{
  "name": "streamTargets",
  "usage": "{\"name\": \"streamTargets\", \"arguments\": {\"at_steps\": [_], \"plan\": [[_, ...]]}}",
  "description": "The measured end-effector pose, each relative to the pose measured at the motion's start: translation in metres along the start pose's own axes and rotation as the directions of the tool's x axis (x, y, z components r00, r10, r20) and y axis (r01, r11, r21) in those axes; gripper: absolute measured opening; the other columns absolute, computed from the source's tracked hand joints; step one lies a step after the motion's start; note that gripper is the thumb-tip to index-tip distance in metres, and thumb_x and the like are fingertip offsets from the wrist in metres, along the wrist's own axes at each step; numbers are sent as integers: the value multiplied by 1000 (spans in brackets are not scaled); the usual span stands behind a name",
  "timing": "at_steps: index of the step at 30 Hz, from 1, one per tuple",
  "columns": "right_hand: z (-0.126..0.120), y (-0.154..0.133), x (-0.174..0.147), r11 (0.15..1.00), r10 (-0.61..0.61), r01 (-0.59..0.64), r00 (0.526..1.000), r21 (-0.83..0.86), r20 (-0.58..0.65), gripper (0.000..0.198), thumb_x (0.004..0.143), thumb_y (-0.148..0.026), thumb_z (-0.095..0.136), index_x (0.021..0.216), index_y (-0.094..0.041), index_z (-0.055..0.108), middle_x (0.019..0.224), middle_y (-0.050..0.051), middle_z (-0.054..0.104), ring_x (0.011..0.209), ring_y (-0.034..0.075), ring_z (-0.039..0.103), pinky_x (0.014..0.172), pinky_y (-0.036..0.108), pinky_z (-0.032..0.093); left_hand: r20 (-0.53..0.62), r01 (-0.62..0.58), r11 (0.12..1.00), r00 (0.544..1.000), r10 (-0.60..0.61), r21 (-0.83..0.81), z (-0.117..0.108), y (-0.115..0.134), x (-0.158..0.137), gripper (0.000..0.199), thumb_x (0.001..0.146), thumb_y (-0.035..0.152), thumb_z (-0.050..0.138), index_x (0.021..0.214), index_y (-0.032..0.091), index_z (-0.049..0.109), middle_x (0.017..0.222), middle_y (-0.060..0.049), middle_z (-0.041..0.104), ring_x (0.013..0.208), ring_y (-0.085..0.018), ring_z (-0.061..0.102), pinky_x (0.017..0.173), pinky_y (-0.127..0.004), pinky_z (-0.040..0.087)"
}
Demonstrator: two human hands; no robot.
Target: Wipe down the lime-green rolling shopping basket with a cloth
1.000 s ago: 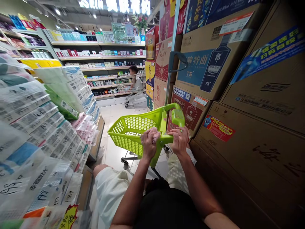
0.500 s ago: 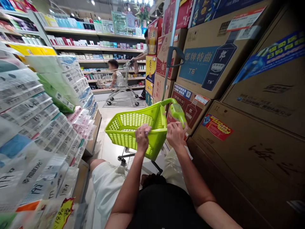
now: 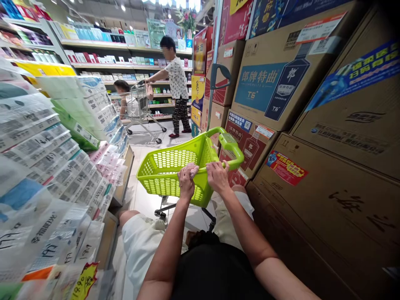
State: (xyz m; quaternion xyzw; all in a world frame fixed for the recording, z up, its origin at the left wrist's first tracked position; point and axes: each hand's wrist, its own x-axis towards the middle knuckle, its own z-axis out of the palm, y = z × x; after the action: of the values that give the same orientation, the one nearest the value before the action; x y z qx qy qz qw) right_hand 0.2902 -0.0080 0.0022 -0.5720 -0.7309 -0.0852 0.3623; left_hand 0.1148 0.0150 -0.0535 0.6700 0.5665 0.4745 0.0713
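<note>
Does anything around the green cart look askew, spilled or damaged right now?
Only the green cart: it stands sideways to the person, its handle toward the stacked cartons. The left hand, with a crumpled pinkish cloth, and right hand are on its near side. No spill or damage shows.

Pink item (image 3: pixel 192 170): pt. hid. by L hand (image 3: pixel 186 185) | far cart (image 3: pixel 144 106): pt. hid. behind packs (image 3: pixel 108 121) | sign (image 3: pixel 187 5): cut, top edge | shelf goods (image 3: pixel 146 61): txt too sm.

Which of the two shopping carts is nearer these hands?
The lime-green cart, touching the left hand and right hand; the grey wire cart is farther back.
</note>
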Motion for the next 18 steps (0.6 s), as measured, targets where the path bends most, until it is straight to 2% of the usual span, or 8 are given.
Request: {"name": "streamTargets", "arguments": {"at_steps": [2,5,7,10,12,13,15,18], "plan": [[6,2,0,1000,-4,3,1000,27,24,42,110,-32,30,111,-25,71,119,6,74,120,24,56,125,48,12,-61,166,985,985,-163,45,-19,-22,7,50,83,1,42,122,20,68,129,-14,63,125,-31,53,112,-50,41],[12,6,3,999,4,-5,999,36,38,45,110,-32,27,108,-26,72,120,5,74,124,24,54,128,49,8,-180,382,919,915,-361,100,-34,-42,11,58,76,-3,45,127,15,66,132,-18,59,125,-34,52,110,-52,42],[16,3,9,1000,22,-23,999,16,47,45,111,-33,28,105,-26,72,116,6,74,123,25,55,128,50,7,-176,359,928,924,-339,97,-27,-36,8,58,74,-3,46,126,15,67,131,-19,58,124,-35,51,110,-54,43],[26,-9,17,1000,-3,0,993,22,114,46,111,-35,27,104,-24,72,113,7,74,117,24,58,127,48,11,-110,135,990,986,-129,42,-2,-14,-3,53,77,-2,45,119,19,68,132,-16,59,128,-33,51,112,-53,43],[33,-14,20,999,-34,27,984,46,174,47,111,-33,26,105,-24,72,114,7,75,115,23,59,126,45,14,-84,10,1000,996,-9,13,6,-7,-8,49,80,0,44,117,21,68,133,-14,60,130,-30,51,114,-50,43],[36,-15,20,998,-43,34,980,51,193,47,111,-32,26,106,-23,72,114,7,75,115,23,59,125,44,15,-85,0,1000,996,1,13,5,-9,-9,48,81,1,44,117,22,67,132,-13,61,130,-29,52,114,-49,43],[41,-12,19,998,-54,43,977,56,208,47,111,-31,26,107,-22,72,115,7,75,115,22,59,124,42,17,-134,91,995,987,-84,46,-6,-20,-8,48,82,1,42,117,21,67,127,-13,63,125,-29,54,113,-49,44],[44,-5,17,996,-61,45,979,83,196,47,111,-30,26,106,-23,72,114,6,75,114,22,58,123,41,19,-277,332,937,915,-293,105,-21,-35,-5,49,80,2,45,121,18,66,124,-17,62,122,-33,54,110,-53,44]]}}
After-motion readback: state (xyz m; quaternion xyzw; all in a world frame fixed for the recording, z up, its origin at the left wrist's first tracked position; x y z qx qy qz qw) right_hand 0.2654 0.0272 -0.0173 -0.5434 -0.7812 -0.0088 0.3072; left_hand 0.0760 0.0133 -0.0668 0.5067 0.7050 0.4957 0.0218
